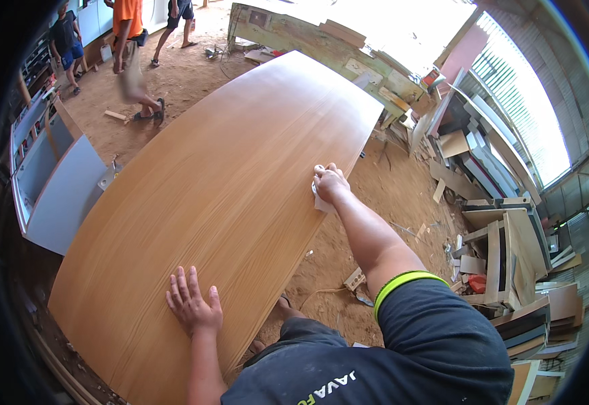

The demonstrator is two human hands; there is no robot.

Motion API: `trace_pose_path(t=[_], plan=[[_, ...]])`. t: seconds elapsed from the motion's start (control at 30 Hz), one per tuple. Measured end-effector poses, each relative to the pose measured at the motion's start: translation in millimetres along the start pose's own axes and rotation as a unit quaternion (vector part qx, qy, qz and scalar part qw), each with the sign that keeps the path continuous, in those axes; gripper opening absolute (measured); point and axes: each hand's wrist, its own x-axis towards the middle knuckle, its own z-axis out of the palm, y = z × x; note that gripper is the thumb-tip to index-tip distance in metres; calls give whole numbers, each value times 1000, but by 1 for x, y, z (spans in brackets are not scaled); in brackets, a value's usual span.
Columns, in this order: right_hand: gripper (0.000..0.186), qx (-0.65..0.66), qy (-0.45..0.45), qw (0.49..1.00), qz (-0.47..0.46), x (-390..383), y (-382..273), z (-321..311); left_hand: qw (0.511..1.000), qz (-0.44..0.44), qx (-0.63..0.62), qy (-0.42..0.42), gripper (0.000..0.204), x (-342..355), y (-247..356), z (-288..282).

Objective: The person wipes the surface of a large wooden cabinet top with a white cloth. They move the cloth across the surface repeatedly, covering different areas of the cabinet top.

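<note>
A large wood-grain panel [193, 182] stretches before me, from near my body to the far workbench. On its near left part my left hand [194, 304] lies flat with fingers spread, holding nothing. At the panel's right edge my right hand [332, 183] is closed on a thin white cloth or paper [321, 202]. Part of this white piece hangs below the fingers over the edge; the rest is hidden in the grip, and I cannot tell which material it is.
A worn workbench [294, 34] with boards on it stands beyond the panel. Stacked offcuts [503, 250] crowd the right side. A white cabinet [65, 189] stands at left. A power strip [354, 279] lies on the dirt floor. Several people [129, 27] are at the far left.
</note>
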Motion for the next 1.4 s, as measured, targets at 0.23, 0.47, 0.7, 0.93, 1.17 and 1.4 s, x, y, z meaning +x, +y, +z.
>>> trace_pose_path(t=[0.23,0.47,0.7,0.93,1.17,1.4], plan=[[29,-33,-55,998,-11,21,5,-7,1000,8,19,7,77,-3,-2,1],[26,-22,-55,998,-22,16,6,-9,1000,7,11,11,76,-4,-2,-1],[27,-20,-42,999,-13,25,0,-9,1000,15,16,20,76,-3,-1,-1],[24,-17,-12,999,-38,33,3,-5,1000,12,20,11,77,-4,1,-3],[23,20,-5,1000,-3,60,3,-13,1000,5,22,1,77,-4,1,-5],[26,9,-24,998,-49,136,22,-28,1000,0,30,-4,76,-5,2,-9]])
